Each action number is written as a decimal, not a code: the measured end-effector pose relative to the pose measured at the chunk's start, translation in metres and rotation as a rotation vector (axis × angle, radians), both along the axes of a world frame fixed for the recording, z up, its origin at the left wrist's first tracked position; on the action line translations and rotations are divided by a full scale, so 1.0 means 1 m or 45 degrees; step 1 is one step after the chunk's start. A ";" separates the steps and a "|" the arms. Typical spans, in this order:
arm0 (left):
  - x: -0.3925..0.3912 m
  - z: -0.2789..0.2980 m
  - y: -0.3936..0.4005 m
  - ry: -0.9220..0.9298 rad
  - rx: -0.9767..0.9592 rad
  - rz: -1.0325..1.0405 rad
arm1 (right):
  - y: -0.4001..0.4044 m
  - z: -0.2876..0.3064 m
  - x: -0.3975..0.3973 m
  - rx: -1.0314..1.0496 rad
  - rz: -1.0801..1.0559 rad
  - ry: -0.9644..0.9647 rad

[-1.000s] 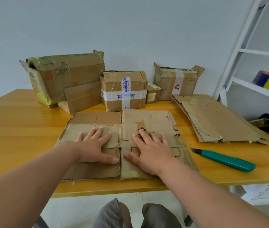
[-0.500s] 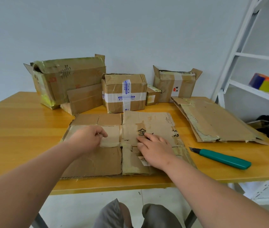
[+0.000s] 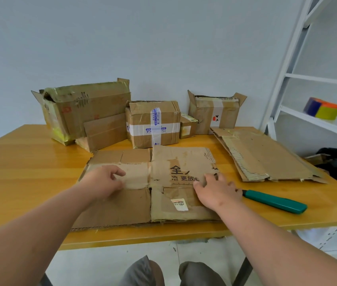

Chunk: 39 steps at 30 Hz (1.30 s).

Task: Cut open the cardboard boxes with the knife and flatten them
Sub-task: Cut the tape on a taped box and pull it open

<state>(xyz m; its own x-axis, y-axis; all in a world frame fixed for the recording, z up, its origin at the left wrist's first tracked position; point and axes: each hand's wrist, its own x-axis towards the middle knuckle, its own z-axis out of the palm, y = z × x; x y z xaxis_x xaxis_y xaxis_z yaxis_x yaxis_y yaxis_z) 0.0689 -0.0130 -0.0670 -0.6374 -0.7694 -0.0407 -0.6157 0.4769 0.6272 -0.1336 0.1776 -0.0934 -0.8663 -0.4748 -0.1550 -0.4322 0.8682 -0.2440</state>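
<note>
A flattened cardboard box (image 3: 134, 205) with black printed characters lies on the wooden table (image 3: 19, 162) in front of me. My left hand (image 3: 103, 180) sits on its left part, fingers curled and pinching the cardboard near the left edge. At the right edge, my right hand (image 3: 217, 190) has its thumb on top and its fingers bent over the edge. The green utility knife (image 3: 274, 201) lies on the table just right of my right hand, untouched. Along the back stand a large box (image 3: 85, 108), a taped box (image 3: 153, 122), a small box (image 3: 187, 127) and an opened box (image 3: 215, 114).
A stack of flattened cardboard (image 3: 266, 159) lies at the table's right side. A folded carton (image 3: 103, 131) leans against the large box. A white shelf unit (image 3: 307, 120) with coloured tape rolls (image 3: 322, 108) stands to the right. My knees show below the table's front edge.
Both hands were pressing flat on the middle of the cardboard. They have since slid apart to its left and right sides, and their fingers have curled.
</note>
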 end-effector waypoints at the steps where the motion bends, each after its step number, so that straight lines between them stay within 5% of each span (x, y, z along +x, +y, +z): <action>1: 0.000 0.000 -0.001 -0.001 -0.060 0.061 | 0.000 0.000 0.001 -0.010 0.013 0.015; 11: 0.020 -0.012 -0.014 -0.398 -0.228 0.356 | 0.002 0.009 -0.001 -0.077 0.002 0.057; 17: 0.026 -0.021 -0.030 -0.383 -0.065 0.447 | 0.006 0.018 -0.002 -0.255 -0.107 0.077; 25: 0.033 -0.010 -0.031 -0.373 0.076 0.262 | 0.021 0.019 -0.021 -0.857 -0.429 -0.424; 29: 0.035 -0.006 -0.027 -0.328 0.105 0.214 | 0.029 0.019 -0.023 -0.949 -0.479 -0.488; 39: 0.020 0.021 -0.001 -0.241 -0.217 0.218 | 0.070 0.033 -0.028 -1.223 -0.460 -0.521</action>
